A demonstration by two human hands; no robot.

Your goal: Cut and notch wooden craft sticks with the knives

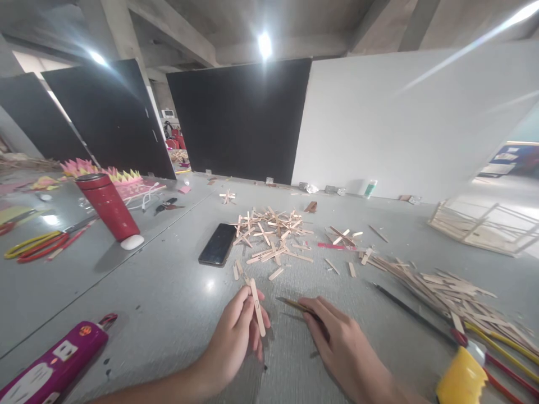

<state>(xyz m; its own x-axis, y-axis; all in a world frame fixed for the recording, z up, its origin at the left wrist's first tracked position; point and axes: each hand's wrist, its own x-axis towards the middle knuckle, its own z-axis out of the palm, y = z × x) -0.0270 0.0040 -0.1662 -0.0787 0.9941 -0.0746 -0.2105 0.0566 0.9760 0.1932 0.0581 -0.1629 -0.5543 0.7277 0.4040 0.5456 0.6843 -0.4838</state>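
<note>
My left hand [236,322] pinches a flat wooden craft stick [258,311] between thumb and fingers, tilted upright above the table. Around the stick's middle a small rectangular mark or cut shows. To the right, my right hand [339,334] is closed around a slim craft knife [290,303], its pointed blade aimed left toward the stick but apart from it. Most of the knife's handle is hidden by the fingers. Just beyond both hands lie a few short stick pieces [276,274] and a loose pile of wooden sticks [273,230].
A phone [218,244] lies left of the pile. A red flask [108,206], scissors [42,246] and a purple case [54,362] are at left. At right are a heap of thin strips [455,292], a yellow-handled tool [462,377] and a wooden frame [484,227]. Panels [240,120] stand behind.
</note>
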